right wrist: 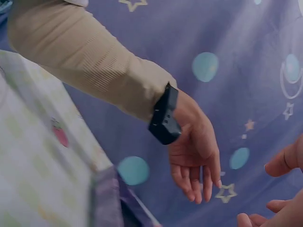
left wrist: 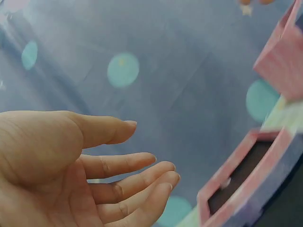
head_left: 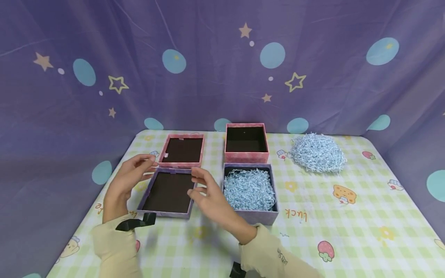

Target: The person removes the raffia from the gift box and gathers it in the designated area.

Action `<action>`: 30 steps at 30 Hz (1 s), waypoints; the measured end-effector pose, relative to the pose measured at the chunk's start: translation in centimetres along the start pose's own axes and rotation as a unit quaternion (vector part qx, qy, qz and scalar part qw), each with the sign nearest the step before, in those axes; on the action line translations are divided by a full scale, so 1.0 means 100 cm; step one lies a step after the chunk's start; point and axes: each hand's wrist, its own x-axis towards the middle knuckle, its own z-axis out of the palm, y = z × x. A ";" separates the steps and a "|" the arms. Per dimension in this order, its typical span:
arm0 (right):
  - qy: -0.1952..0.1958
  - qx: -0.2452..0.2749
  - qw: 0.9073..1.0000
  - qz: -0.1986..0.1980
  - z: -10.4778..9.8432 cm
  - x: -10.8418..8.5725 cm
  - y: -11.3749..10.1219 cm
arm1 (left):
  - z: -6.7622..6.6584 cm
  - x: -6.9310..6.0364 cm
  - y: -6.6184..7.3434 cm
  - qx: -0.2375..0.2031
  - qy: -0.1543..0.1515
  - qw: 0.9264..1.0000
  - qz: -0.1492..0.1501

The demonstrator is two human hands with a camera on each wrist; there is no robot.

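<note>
My left hand [head_left: 129, 178] is beside the left edge of a shallow purple box lid [head_left: 187, 211], which lies inside up. Across the lid, my right hand [head_left: 212, 199] is at its right edge. In the left wrist view the left hand [left wrist: 90, 175] has relaxed, spread fingers and nothing between them. The right wrist view shows the right hand only in part, its fingers [right wrist: 284, 158] loose and apart. Next to the right hand stands a purple box [head_left: 255, 217] with blue shredded paper [head_left: 248, 190] inside.
A pink lid [head_left: 180, 165] lies inside up behind the purple lid. Behind the purple box is a pink box [head_left: 247, 157] with a dark interior. A loose heap of blue shredded paper [head_left: 318, 153] sits at the back right of the checked tablecloth [head_left: 347, 227]. A purple curtain [head_left: 222, 88] hangs behind.
</note>
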 end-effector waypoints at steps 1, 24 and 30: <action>0.004 -0.005 1.000 -0.008 -0.004 0.000 -0.004 | 0.004 0.002 0.005 -0.004 -0.008 1.000 0.006; 0.065 -0.135 0.989 -0.020 -0.103 0.001 -0.031 | 0.121 0.024 0.062 -0.059 -0.199 0.978 0.025; 0.017 -0.233 0.972 -0.012 -0.124 -0.001 -0.023 | 0.138 0.028 0.058 -0.066 -0.229 0.971 0.010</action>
